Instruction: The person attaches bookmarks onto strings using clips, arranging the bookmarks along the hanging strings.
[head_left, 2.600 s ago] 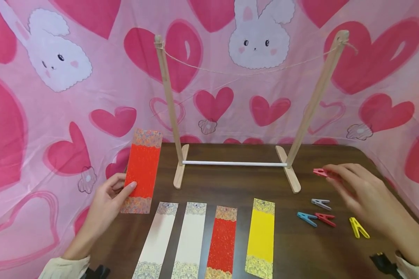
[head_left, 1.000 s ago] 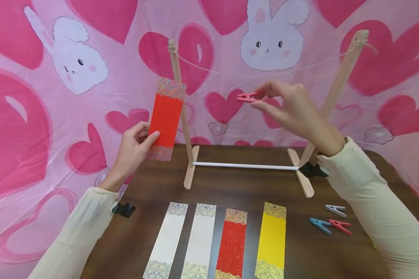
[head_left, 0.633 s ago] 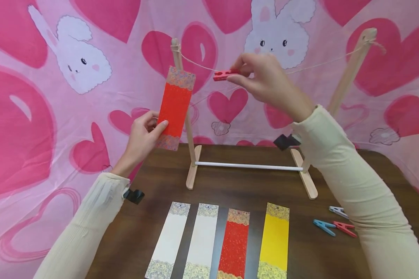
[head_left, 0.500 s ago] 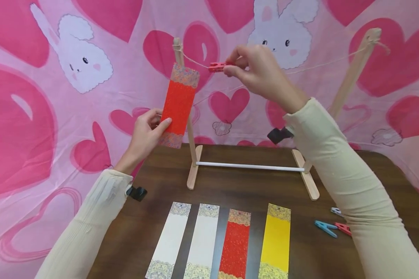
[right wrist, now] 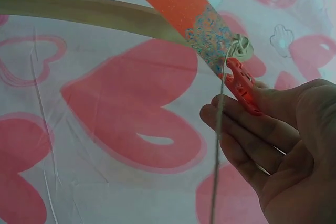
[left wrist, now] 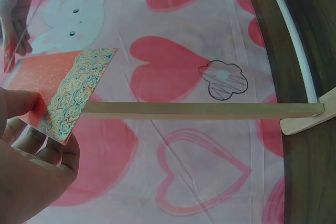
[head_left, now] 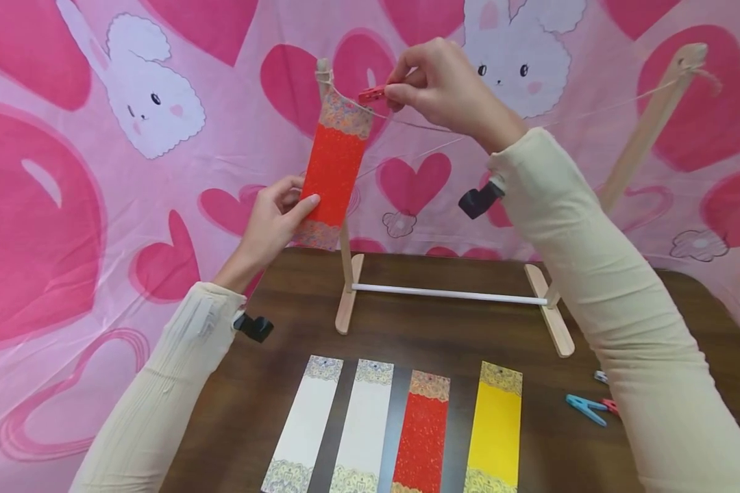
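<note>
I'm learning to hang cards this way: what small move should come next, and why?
I'd probably ease the clip over the string and the top corner of the raised red card: the left hand holds that card with its top edge at the string, and the right hand pinches the clip close by that corner.

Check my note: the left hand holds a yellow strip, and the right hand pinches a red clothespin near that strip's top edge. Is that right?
The colour is wrong: in the head view the left hand holds a red strip, and the yellow strip lies on the table. The rest stands: the right hand pinches a red clothespin near the held strip's top edge.
</note>
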Motion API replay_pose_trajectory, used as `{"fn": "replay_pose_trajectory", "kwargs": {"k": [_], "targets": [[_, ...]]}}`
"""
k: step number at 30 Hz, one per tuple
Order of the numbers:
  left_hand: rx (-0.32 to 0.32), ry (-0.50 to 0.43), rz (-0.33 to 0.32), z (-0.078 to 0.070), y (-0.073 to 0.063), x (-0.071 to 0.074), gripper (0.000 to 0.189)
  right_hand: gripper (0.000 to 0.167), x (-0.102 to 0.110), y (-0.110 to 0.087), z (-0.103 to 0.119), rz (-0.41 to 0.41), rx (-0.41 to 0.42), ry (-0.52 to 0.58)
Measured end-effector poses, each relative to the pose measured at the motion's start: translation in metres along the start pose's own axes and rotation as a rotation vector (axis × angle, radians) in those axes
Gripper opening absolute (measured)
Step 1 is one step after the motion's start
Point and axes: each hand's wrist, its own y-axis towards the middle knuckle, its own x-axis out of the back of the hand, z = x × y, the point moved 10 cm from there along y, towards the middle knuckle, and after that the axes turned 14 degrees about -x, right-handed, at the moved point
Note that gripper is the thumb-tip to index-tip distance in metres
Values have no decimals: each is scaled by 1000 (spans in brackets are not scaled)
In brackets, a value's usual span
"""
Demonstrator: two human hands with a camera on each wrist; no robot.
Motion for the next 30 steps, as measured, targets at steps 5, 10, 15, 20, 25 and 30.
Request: {"fn": "replay_pose_trajectory", "kwargs": {"k": [5,10,15,20,25,30], "targets": [[-7,-10,-1,-2,1,-1,18,25,-1,5,-2,23,-15,12],[12,-64,-5,2,0,0,17,23,-2,10,-2,61,2,57],[41,-108,-3,6,1,-1,17,21,-7,17,-12,146,-69,186],[44,-94,9,6,2,-3,19,21,-11,20,-21,183,-133,264],[48,-106,10,7,2,-5,19,23,-10,21,-22,190,-121,262],[55,-120,19,6,3,-7,19,22,-10,21,-27,206,-129,267]]}}
